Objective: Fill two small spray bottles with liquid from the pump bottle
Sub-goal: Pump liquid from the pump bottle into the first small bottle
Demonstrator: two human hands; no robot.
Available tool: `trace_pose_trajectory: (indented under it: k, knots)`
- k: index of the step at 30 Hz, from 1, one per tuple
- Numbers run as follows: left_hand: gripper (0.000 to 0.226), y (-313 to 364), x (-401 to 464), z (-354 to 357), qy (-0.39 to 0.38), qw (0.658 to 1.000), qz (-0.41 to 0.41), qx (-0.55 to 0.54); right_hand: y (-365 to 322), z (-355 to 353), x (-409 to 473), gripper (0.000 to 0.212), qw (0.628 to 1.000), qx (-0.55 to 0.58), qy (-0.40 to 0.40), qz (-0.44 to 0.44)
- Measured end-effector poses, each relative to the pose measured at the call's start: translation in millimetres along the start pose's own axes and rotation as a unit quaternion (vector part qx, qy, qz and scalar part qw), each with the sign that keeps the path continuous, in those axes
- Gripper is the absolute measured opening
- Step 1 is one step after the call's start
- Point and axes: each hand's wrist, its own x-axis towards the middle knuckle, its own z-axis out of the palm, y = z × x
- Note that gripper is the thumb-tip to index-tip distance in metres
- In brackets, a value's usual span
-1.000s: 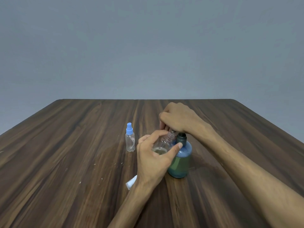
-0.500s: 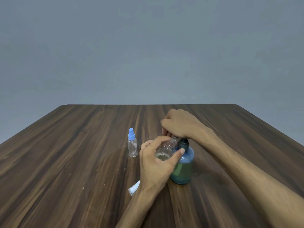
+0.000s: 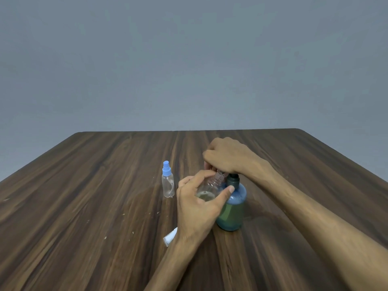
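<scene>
A small spray bottle [image 3: 168, 184] with a blue cap stands upright on the table [image 3: 84, 196], to the left of the hands and apart from them. A small white piece [image 3: 170, 238], perhaps a loose cap, lies on the wood near the front, half hidden behind the left wrist; what it is cannot be told for sure. Pale specks [image 3: 126, 213] dot the wood between the capped bottle and the front edge.

The table is dark brown with a long streaky grain, and its far corners are rounded. Behind it a plain grey wall [image 3: 189, 59] fills the upper half of the view.

The pump bottle [image 3: 233, 208] stands upright right of centre, green-blue with a dark collar at its neck. Its pump top is hidden under the right hand [image 3: 226, 157], which rests on it with fingers curled down over it. The left hand [image 3: 199, 204] grips a second, open clear bottle [image 3: 210, 186], thumb on one side and fingers wrapped round the other. This bottle is tilted, its threaded neck pointing up under the right hand and touching the pump bottle's shoulder. A little liquid sits in its lower part; the level is hard to judge behind the fingers. The capped bottle looks clear inside, and whether it holds any liquid cannot be told.
</scene>
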Motion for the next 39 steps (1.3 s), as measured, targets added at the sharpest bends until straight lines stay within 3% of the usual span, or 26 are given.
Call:
trace_pose_trajectory:
  k: [10, 22, 35, 39]
  knots:
    - [0.040, -0.2, 0.5, -0.1, 0.000, 1.000, 0.011, -0.001, 0.9, -1.4, 0.3, 0.033, 1.000, 0.014, 0.019, -0.001]
    - [0.038, 2.1, 0.9, 0.5, 0.004, 1.000, 0.002, 0.000, 0.6, 3.4, 1.9, 0.035, 1.000, -0.014, -0.023, 0.007]
    - [0.042, -1.9, 1.1, 0.5, -0.001, 1.000, 0.007, 0.005, 1.4, -1.5, -1.4, 0.037, 1.000, 0.017, 0.012, 0.001]
    - [0.036, -1.0, 0.8, 1.6, 0.003, 1.000, -0.005, -0.006, -0.7, 0.9, -0.8, 0.037, 1.000, -0.020, -0.005, 0.006]
